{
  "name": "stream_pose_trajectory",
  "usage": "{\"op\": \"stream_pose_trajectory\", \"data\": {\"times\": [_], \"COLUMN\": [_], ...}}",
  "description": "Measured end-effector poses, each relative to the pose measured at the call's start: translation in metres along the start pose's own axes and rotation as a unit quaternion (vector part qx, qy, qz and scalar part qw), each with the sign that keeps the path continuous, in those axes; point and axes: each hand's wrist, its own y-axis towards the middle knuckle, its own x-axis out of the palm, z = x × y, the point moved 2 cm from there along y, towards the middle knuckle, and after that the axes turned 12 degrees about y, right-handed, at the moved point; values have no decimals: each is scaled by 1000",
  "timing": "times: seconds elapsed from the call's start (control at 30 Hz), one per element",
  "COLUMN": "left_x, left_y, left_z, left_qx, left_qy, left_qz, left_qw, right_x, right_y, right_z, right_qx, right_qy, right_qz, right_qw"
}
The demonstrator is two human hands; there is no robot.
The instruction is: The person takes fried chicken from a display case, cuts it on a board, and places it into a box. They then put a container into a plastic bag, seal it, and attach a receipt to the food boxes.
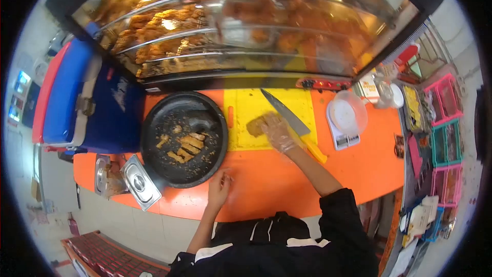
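Note:
My right hand (pixel 277 131), in a clear plastic glove, closes over one end of a browned, breaded piece of fried meat (pixel 254 127) on the yellow cutting board (pixel 243 141). Just to its right lies a large knife (pixel 288 114), blade pointing away from me, its yellow handle running down past my wrist. My left hand (pixel 219 186) hovers at the front edge of the orange table, beside the black round pan (pixel 154 152). Its fingers are curled in, with nothing visible between them. Cut strips of fried meat (pixel 190 144) and crumbs lie in the pan.
Behind the board stands a glass display case (pixel 179 41) full of fried food. A blue cooler (pixel 110 102) stands left of the pan, with a metal lid (pixel 139 181) in front. On the right are a scale (pixel 346 141) with a clear bowl (pixel 348 113) and stacked baskets (pixel 446 143).

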Motion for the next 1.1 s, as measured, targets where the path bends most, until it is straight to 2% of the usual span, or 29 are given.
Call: {"op": "stream_pose_trajectory", "data": {"times": [0.03, 0.07, 0.13, 0.17, 0.2, 0.23, 0.27, 0.3, 0.33, 0.37, 0.43, 0.5, 0.57, 0.63, 0.7, 0.73, 0.77, 0.8, 0.83, 0.9, 0.97, 1.0, 1.07, 1.1], "left_x": [-3, -9, -18, -21, -24, -28, -32, -32, -32, -37, -48, -57, -67, -76, -82, -85, -86, -88, -90, -93, -97, -98, -101, -102], "left_y": [-2, -5, -17, -25, -35, -44, -55, -66, -76, -83, -99, -108, -115, -117, -120, -121, -122, -124, -126, -127, -130, -128, -129, -127], "left_z": [1, 3, 9, 5, -1, -5, -12, -28, -43, -47, -46, -48, -51, -54, -59, -63, -67, -72, -77, -82, -82, -81, -81, -82], "left_qx": [-2, 2, 4, 6, 8, 25, 42, 63, 81, 82, 27, 17, 10, -4, -6, -15, -19, -13, -24, -31, -40, -38, -30, -32], "left_qy": [1, 4, 51, 69, 87, 102, 117, 136, 155, 151, 141, 138, 141, 154, 148, 138, 128, 129, 128, 120, 98, 91, 92, 91], "left_qz": [-9, 12, -9, 2, 12, 27, 43, 62, 81, 91, 58, 71, 83, 112, 143, 164, 180, 175, 187, 195, 193, 195, 179, 180], "left_qw": [1000, 1000, 999, 998, 996, 994, 991, 987, 981, 981, 988, 988, 986, 982, 979, 977, 975, 976, 974, 973, 975, 976, 979, 979], "right_x": [-26, -30, -37, -39, -45, -48, -39, -19, -9, -74, -154, -199, -223, -224, -234, -233, -224, -219, -224, -246, -238, -230, -193, -186], "right_y": [18, 28, 36, 40, 41, 41, 44, 48, 56, 78, 135, 191, 256, 340, 401, 437, 472, 486, 462, 364, 301, 274, 246, 242], "right_z": [-8, -3, 6, 3, 0, -1, 0, 8, 11, -36, -73, -105, -125, -118, -123, -110, -89, -75, -87, -150, -155, -147, -107, -98], "right_qx": [21, 2, -48, -61, 67, 194, 184, 218, 237, 214, 204, 103, 103, 115, 176, 170, 236, 298, 304, 100, 12, 54, 134, 133], "right_qy": [20, 17, 105, 98, 183, 265, 262, 498, 700, 770, 658, 700, 781, 793, 770, 771, 646, 496, 494, 424, 220, 306, 348, 349], "right_qz": [-66, -55, -100, -94, -46, 2, 7, 34, 52, 63, -52, -21, 28, 57, 194, 201, 173, 138, 143, 390, 497, 499, 607, 605], "right_qw": [997, 998, 988, 989, 980, 944, 947, 839, 672, 597, 722, 707, 615, 596, 582, 580, 705, 803, 802, 811, 839, 809, 702, 703]}}
